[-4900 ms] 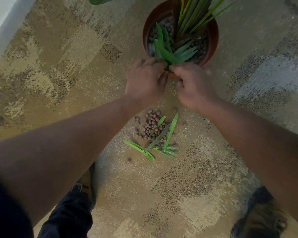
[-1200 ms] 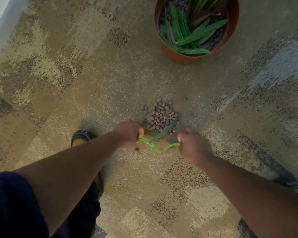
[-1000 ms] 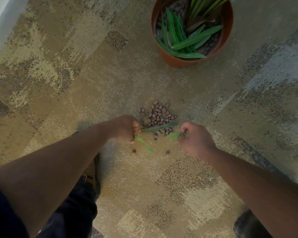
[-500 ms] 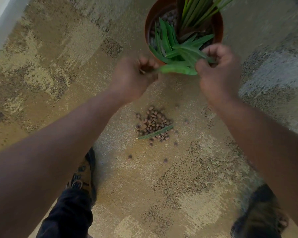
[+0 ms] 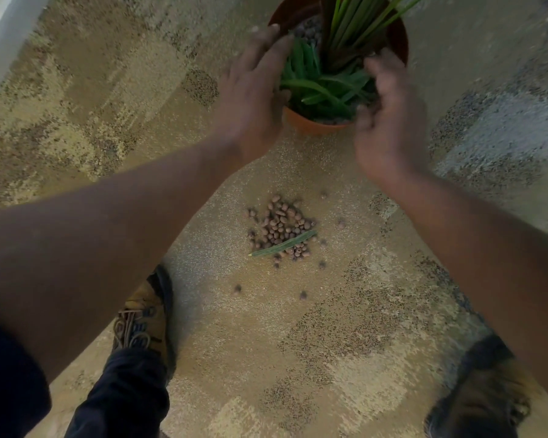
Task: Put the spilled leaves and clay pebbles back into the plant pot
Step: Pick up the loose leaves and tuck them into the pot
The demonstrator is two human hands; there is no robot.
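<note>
Patchy tan carpet (image 5: 114, 99) carries a terracotta plant pot (image 5: 310, 124) with cut leaves (image 5: 323, 86) piled inside. Left hand (image 5: 250, 99) and right hand (image 5: 389, 121) flank the pot, each grip released and empty. Clay pebbles (image 5: 280, 227) and one leaf (image 5: 283, 244) lie spilled nearer, between two shoes (image 5: 143, 314).

Both hands, left hand (image 5: 250, 99) and right hand (image 5: 389, 121), now open empty at the plant pot (image 5: 310, 123); the leaves (image 5: 323, 90) they carried lie inside.
</note>
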